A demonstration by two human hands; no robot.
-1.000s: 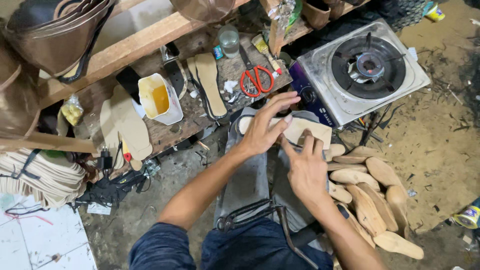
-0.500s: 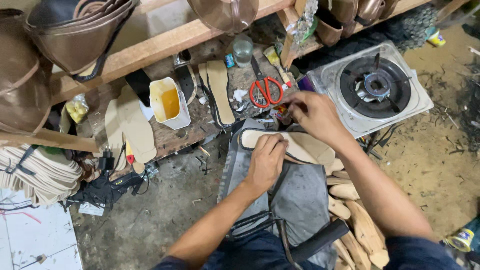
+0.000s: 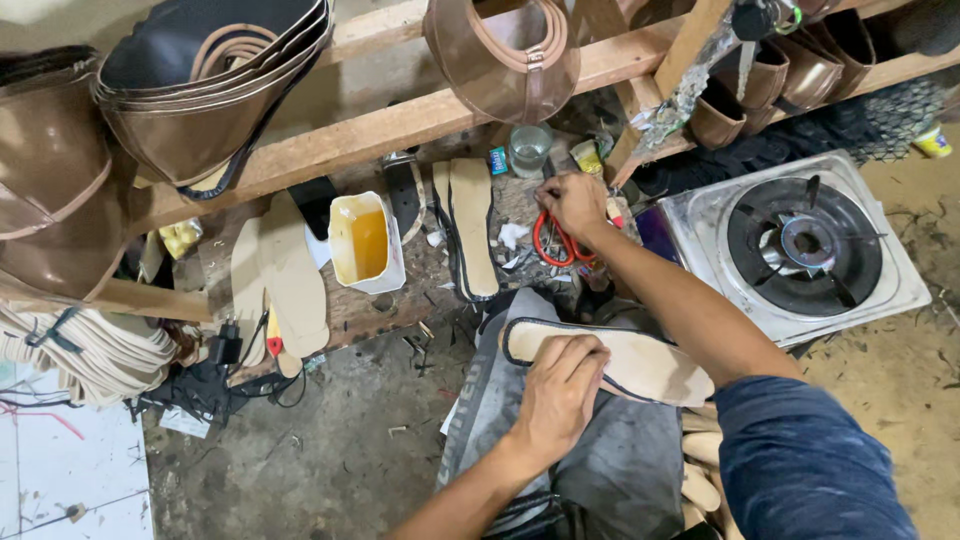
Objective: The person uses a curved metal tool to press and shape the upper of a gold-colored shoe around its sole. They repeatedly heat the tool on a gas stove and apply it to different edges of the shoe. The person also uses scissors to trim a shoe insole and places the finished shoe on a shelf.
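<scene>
insole [image 3: 640, 365] with dark edging lies on the grey cloth [image 3: 620, 460] on your lap, long axis 9 to 3. your left hand [image 3: 565, 390] presses its 9 o'clock end, fingers curled over it. your right hand [image 3: 572, 203], up at 12, closes on the red-handled scissors [image 3: 552, 245].

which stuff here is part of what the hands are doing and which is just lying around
In hand:
- insole, pinned on the lap by the left hand
- red scissors, under the right hand

Lying about:
- glue tub
- gas stove
- spare soles on the bench
- glass
- stacked insoles
</scene>
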